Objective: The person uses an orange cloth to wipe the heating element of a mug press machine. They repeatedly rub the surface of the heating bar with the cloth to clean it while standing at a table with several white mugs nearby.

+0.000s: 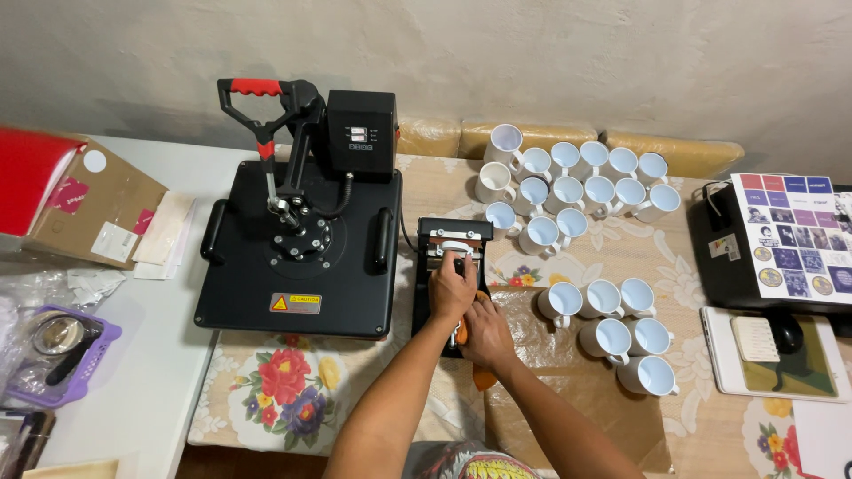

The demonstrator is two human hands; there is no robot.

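At nine o'clock on the tabletop (133,372) lie one red folder (27,191), one brown cardboard envelope (98,213) and one purple basket (58,355). Toward ten o'clock stands one large black flat heat press (297,257) with a red-gripped lever (257,98) raised above it. Just right of it, near the centre, sits one small black mug press (453,266). The left hand (453,288) is curled around the press's black handle, fingers wrapped shut on it. The right hand (486,333) lies just beside it at five o'clock of the left, fingers bent onto the press's near end over something orange (484,377); whether it pinches that piece cannot be told. At one o'clock stands a cluster of fourteen white mugs (568,191); at three o'clock of the hands stand six more white mugs (621,337) on brown paper (568,399). At the far right one printed sticker sheet (794,235) rests on a black printer (728,266), with one tablet (772,355) below it.
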